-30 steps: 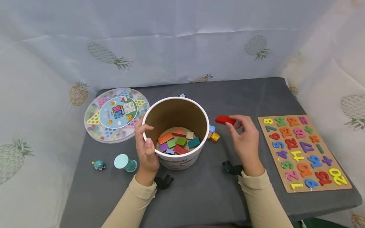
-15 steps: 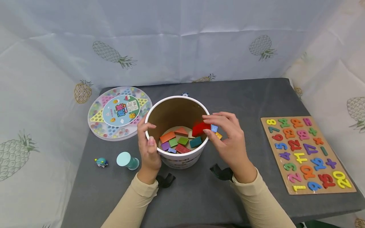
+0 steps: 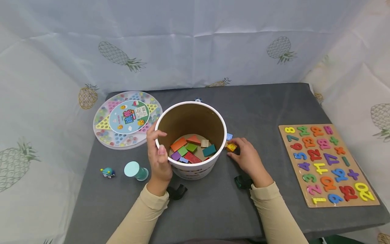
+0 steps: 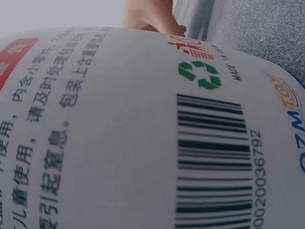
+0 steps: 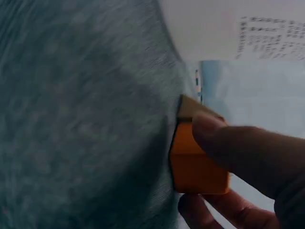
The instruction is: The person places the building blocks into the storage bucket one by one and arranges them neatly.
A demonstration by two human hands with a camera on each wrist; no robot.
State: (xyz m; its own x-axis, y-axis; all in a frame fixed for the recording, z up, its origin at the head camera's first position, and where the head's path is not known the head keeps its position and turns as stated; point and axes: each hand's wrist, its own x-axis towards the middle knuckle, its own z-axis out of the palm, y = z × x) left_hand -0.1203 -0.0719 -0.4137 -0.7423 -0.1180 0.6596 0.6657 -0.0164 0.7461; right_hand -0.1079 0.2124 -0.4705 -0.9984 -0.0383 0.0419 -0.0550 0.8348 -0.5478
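My left hand [image 3: 159,161] grips the rim of a white bucket [image 3: 195,172], thumb at the inside edge. Several coloured wooden blocks lie on its bottom, among them an orange block [image 3: 178,144] and a teal block [image 3: 209,150]. Printed text and a barcode cover the bucket's wall [image 4: 133,119] in the left wrist view. Right of the bucket, my right hand [image 3: 248,159] pinches an orange-yellow block [image 5: 198,160] at table level. A blue block [image 3: 229,136] lies just beyond it. Behind the orange-yellow block, a tan block [image 5: 190,108] partly shows in the right wrist view.
A round Chinese checkers board [image 3: 128,118] lies at the back left. Nearer stand a turquoise cylinder [image 3: 136,170] and a small turquoise toy [image 3: 108,172]. A wooden number puzzle board [image 3: 327,166] lies at the right on the grey table [image 3: 213,210].
My right hand carried a red block over the bucket and let it go inside. It then moved back right and down to the orange-yellow block. My left hand stayed on the rim.
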